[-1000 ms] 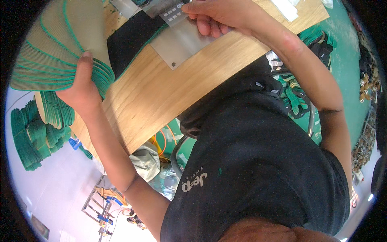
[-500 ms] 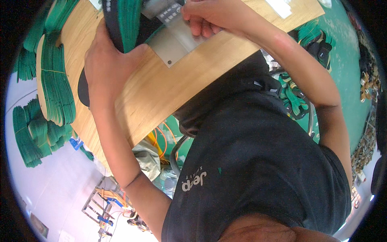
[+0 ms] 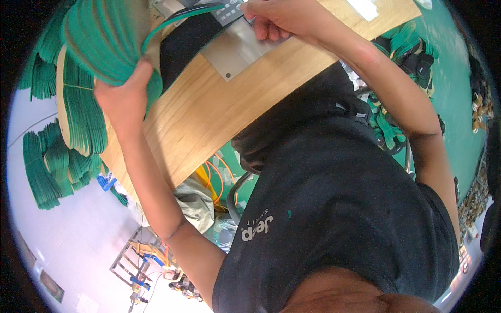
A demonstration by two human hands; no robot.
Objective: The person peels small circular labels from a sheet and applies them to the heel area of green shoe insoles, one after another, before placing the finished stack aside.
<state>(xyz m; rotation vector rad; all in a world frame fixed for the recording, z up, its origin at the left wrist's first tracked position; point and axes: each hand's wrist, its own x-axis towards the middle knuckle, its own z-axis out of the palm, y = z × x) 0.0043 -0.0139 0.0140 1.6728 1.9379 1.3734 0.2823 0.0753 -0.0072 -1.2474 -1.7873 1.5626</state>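
Note:
My left hand (image 3: 122, 99) is wrapped round the lower end of a thick, fanned stack of green insoles (image 3: 102, 39) at the upper left. One thin insole with a green edge (image 3: 180, 18) bends away from the stack toward my right hand. My right hand (image 3: 282, 21) is closed, its fingertips at a grey piece with white printing (image 3: 228, 13); what they pinch is too small to make out. A black insole surface (image 3: 188, 44) shows between the hands. Below it a flat, shiny plate (image 3: 229, 60) with a hole in its corner lies on the wooden table (image 3: 209, 109).
Bundled stacks of green insoles (image 3: 81, 104) stand by the table's left edge, with more bundles (image 3: 47, 161) beyond. A white sheet (image 3: 362, 8) lies at the table's far right. Green and black pieces (image 3: 386, 125) are heaped right of my body. Orange cables (image 3: 214, 180) run under the table.
My left hand has turned the stack and moved it left, fanning its green faces into view. One insole now parts from the stack. My right hand has shifted slightly right.

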